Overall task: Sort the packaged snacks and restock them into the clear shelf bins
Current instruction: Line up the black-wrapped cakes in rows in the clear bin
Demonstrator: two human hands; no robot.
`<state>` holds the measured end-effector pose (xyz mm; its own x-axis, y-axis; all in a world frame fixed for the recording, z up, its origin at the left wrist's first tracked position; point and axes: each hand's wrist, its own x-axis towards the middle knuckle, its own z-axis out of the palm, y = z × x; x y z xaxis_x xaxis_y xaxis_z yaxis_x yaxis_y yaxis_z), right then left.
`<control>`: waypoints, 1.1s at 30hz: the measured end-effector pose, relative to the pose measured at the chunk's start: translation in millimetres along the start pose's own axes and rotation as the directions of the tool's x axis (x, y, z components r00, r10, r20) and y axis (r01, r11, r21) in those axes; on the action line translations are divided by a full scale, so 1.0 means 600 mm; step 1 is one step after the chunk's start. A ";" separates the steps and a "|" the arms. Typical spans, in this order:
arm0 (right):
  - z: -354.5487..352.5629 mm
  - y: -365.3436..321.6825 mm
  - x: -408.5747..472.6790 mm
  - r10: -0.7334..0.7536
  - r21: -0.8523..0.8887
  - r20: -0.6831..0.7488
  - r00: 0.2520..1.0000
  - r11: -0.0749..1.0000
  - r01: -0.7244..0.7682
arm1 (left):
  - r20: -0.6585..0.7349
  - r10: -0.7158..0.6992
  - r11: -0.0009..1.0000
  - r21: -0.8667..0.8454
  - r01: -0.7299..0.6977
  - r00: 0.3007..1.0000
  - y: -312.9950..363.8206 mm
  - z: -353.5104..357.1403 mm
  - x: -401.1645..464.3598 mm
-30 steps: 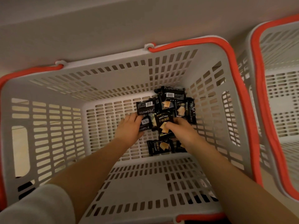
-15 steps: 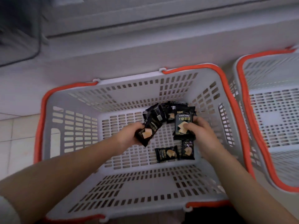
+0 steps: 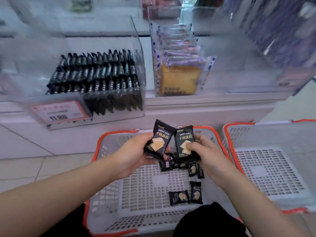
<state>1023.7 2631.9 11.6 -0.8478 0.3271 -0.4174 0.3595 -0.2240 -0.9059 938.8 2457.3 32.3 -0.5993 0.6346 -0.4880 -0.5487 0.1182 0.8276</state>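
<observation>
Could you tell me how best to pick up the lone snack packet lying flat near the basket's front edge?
Pinch the snack packet by its crimped end, coming from above: it lies flat on the basket floor, its left end clear.

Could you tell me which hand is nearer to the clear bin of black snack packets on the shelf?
Left. The left hand is just below and right of the bin; the right hand is farther right.

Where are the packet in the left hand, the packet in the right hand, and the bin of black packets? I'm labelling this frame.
Left-hand packet (image 3: 159, 140), head view: its printed front.
Right-hand packet (image 3: 183, 139), head view: its printed front.
Bin of black packets (image 3: 136, 38), head view: its clear right wall.
</observation>
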 end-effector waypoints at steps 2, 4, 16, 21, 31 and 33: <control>0.034 -0.033 -0.018 -0.084 -0.039 0.035 0.996 0.996 0.086 | -0.091 0.104 0.992 0.085 -0.097 0.990 0.016 -0.001 -0.023; 0.069 -0.065 -0.037 -0.175 -0.124 0.059 0.983 0.976 0.181 | -0.165 0.218 0.969 0.152 -0.193 0.962 0.035 0.000 -0.045; 0.276 -0.191 -0.080 -0.554 -0.216 0.261 0.790 0.764 0.608 | -0.281 0.512 0.859 0.184 -0.478 0.812 0.148 -0.045 -0.130; 0.350 -0.243 -0.058 -0.541 -0.217 0.436 0.719 0.712 0.667 | -0.228 0.493 0.830 -0.166 -0.533 0.840 0.207 -0.119 -0.167; 0.486 -0.315 0.143 -0.397 -0.667 0.221 0.891 0.605 0.435 | -0.472 0.718 0.664 0.685 -0.299 0.512 0.287 -0.315 -0.174; 0.513 -0.317 0.191 -0.404 -0.771 0.179 0.897 0.509 0.383 | -0.449 0.638 0.734 0.601 -0.316 0.626 0.286 -0.330 -0.160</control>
<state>738.0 2429.8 158.4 -0.9756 0.2195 0.0040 0.1589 0.7188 -0.6768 786.8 2265.6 166.0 -0.9867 0.1301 0.0978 0.1375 0.3453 0.9284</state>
